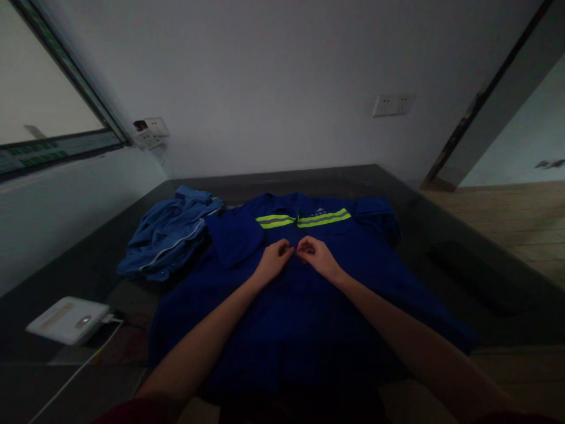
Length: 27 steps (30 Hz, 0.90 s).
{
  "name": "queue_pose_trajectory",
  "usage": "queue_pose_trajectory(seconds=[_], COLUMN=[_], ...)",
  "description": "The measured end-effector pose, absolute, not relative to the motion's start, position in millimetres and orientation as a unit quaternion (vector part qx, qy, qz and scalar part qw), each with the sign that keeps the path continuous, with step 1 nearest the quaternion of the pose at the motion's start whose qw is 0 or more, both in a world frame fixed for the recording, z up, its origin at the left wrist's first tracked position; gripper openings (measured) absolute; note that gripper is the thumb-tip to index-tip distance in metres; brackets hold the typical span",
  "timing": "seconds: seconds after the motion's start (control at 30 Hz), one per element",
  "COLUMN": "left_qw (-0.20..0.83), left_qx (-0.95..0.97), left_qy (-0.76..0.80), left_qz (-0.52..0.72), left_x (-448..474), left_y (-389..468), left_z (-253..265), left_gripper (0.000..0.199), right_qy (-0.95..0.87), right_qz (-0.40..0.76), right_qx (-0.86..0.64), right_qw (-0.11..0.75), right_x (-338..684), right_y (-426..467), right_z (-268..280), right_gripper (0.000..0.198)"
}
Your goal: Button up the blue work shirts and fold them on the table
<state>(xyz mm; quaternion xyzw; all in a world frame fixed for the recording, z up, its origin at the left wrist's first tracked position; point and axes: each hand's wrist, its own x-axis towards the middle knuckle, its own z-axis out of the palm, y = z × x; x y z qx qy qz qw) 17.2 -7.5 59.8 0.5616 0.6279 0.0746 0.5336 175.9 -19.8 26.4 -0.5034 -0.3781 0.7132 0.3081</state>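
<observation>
A dark blue work jacket (309,306) with yellow-green and grey reflective strips lies spread out, front side up, its collar toward the wall. Over the middle of its chest, just below the strips, my two hands almost meet at the front opening. My left hand (277,257) is closed in a pinch on the jacket's front edge. Facing it, my right hand (314,253) has thumb and fingers curled together at the same edge. The fingertips cover whatever small part of the cloth lies between them. One sleeve (238,235) is folded across the jacket's left side.
A crumpled lighter blue garment (170,235) with white piping lies at the left on the dark table (318,178). Nearer me is a white box-shaped device (70,321) with a cable (73,377). A dark long object (477,274) rests at the right. A wall stands behind.
</observation>
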Motion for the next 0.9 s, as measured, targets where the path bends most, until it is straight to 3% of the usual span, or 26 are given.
queue_pose_trajectory(seconds=[0.47, 0.67, 0.8, 0.9], left_qw=[0.470, 0.499, 0.517, 0.519], left_qx=[0.629, 0.564, 0.553, 0.558], left_qy=[0.606, 0.641, 0.635, 0.629], left_qz=[0.127, 0.149, 0.152, 0.151], left_x=[22, 19, 19, 19], left_y=[-15, -12, -12, -13], left_z=[64, 59, 57, 57], left_gripper=[0.014, 0.015, 0.016, 0.017], right_qy=[-0.253, -0.363, -0.487, -0.562], right_qz=[0.757, 0.735, 0.663, 0.601], right_qx=[-0.519, -0.478, -0.476, -0.479], right_qw=[0.307, 0.316, 0.311, 0.306], right_x=[175, 180, 184, 188], right_y=[-22, -17, -17, -15], right_z=[29, 32, 31, 32], right_gripper=[0.020, 0.022, 0.012, 0.016])
